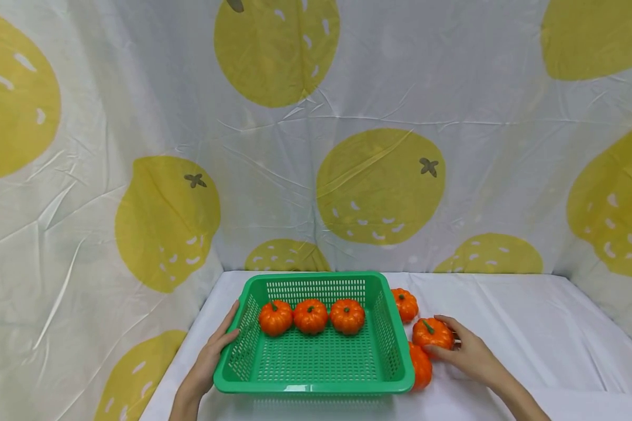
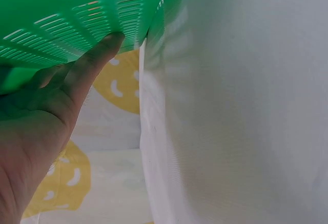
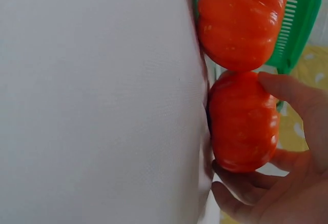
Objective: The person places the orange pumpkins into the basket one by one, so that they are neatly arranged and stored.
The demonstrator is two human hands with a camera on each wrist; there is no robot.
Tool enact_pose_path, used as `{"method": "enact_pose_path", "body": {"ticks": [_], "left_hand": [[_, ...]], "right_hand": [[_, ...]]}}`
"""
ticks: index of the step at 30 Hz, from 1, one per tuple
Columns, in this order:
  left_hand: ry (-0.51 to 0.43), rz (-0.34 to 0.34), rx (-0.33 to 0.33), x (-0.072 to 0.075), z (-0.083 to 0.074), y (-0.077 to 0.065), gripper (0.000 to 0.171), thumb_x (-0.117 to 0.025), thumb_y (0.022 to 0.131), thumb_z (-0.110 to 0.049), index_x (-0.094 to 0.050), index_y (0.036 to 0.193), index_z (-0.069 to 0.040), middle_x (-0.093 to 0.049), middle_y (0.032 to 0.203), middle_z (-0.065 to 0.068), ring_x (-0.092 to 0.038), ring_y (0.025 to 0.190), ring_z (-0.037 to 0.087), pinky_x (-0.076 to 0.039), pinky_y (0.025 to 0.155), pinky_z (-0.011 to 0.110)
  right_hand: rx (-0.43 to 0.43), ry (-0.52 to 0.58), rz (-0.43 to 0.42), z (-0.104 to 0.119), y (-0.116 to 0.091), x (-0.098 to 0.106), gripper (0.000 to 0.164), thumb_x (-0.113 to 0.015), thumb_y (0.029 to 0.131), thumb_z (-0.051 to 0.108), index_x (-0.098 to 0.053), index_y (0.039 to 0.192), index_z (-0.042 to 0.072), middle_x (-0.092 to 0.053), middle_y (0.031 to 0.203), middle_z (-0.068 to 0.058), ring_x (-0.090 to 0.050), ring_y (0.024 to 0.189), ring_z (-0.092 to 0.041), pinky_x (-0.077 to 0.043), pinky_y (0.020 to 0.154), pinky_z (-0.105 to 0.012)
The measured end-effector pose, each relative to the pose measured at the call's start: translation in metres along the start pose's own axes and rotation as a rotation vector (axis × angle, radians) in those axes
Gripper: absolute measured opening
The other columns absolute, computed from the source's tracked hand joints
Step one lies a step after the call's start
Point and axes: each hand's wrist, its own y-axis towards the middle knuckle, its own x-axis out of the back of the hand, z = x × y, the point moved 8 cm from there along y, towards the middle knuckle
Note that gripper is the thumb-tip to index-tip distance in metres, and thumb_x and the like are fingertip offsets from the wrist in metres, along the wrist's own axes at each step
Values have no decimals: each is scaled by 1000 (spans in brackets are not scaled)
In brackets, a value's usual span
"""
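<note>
A green plastic basket (image 1: 316, 387) holds three small orange pumpkins in a row toward its back: left (image 1: 275, 318), middle (image 1: 311, 317) and right (image 1: 347, 317). My left hand (image 1: 210, 356) rests along the basket's left side. In the left wrist view its fingers (image 2: 97, 57) lie fairly straight against the slotted outer wall. Right of the basket, my right hand (image 1: 466, 348) grips a green-stemmed pumpkin (image 1: 432, 334) between thumb and fingers. The right wrist view shows this gripped pumpkin (image 3: 243, 124) against another pumpkin (image 3: 241, 21).
Two more pumpkins sit by the basket's right wall, one toward the back (image 1: 404, 304) and one toward the front (image 1: 421, 368), partly hidden by the rim. White cloth (image 1: 526, 327) covers the table. Lemon-print curtains (image 1: 274, 175) stand behind and at both sides.
</note>
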Motion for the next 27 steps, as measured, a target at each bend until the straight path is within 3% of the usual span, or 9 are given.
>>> {"method": "enact_pose_path", "body": {"ticks": [4, 9, 16, 21, 27], "left_hand": [[-1, 1, -1, 0, 0, 0, 64, -38, 110, -32, -11, 168, -29, 5, 176, 3, 12, 160, 34, 2, 124, 66], [-3, -1, -3, 0, -1, 0, 64, -39, 110, -32, -11, 168, -29, 4, 176, 2, 12, 160, 33, 2, 124, 65], [5, -8, -5, 1, 0, 0, 64, -40, 110, -32, -12, 168, -30, 3, 177, 2, 11, 161, 33, 1, 124, 65], [8, -14, -9, 2, 0, 1, 64, -39, 110, -31, -13, 168, -29, 3, 177, 2, 11, 161, 34, 3, 124, 66], [17, -26, -9, 0, 0, 1, 63, -37, 110, -30, -13, 168, -30, 2, 177, 3, 11, 161, 36, 3, 124, 67]], "right_hand": [[-25, -16, -1, -4, -1, 7, 80, -80, 89, 40, -45, 151, 5, -59, 139, -30, -64, 113, -38, -57, 88, -46], [-44, -26, 3, -9, -2, 12, 84, -80, 90, 40, -39, 154, 4, -50, 146, -35, -63, 117, -45, -56, 93, -54], [-14, -1, -40, -10, -4, 13, 82, -83, 88, 34, -43, 151, 1, -54, 143, -33, -64, 117, -43, -58, 94, -51], [13, 31, -97, 0, -3, 20, 80, -80, 90, 39, -44, 152, 4, -52, 147, -30, -60, 123, -45, -58, 94, -49], [26, 146, -97, 26, 1, 24, 80, -73, 95, 46, -38, 159, 14, -47, 154, -27, -63, 123, -44, -61, 86, -38]]}}
